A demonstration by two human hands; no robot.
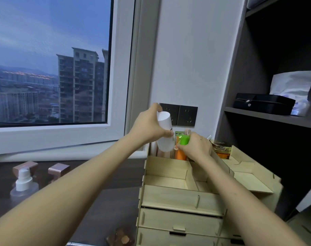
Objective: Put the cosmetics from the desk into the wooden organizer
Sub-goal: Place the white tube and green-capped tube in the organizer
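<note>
- Hands are meeting over the back row of the wooden organizer [183, 197], where the deep slots for tall things are.
- The left hand [147, 125] is wrapping its fingers round a white bottle [165, 132]. It is tipping the bottle a little, with the bottom dipping toward the back-left slot of the organizer.
- The right hand [197, 146] is curling round an orange tube [180, 154] with a green cap [184, 139], standing it up in the back-middle slot. I think it is holding the tube aside to make room for the bottle.
- The bottle and the tube are almost touching, so the gap is looking tight.
- An amber jar [222, 150] is sitting at the back right of the organizer, just beside the right hand.
- The low front trays are leaving room for the arms reaching over them.
- A wall is standing close behind the organizer, so going straight up is looking like the easy way out.
- A pump bottle [24, 183] and a pink-gold block [58, 170] are waiting on the desk [106, 201], left of the organizer, so the job is looking only partly done.
</note>
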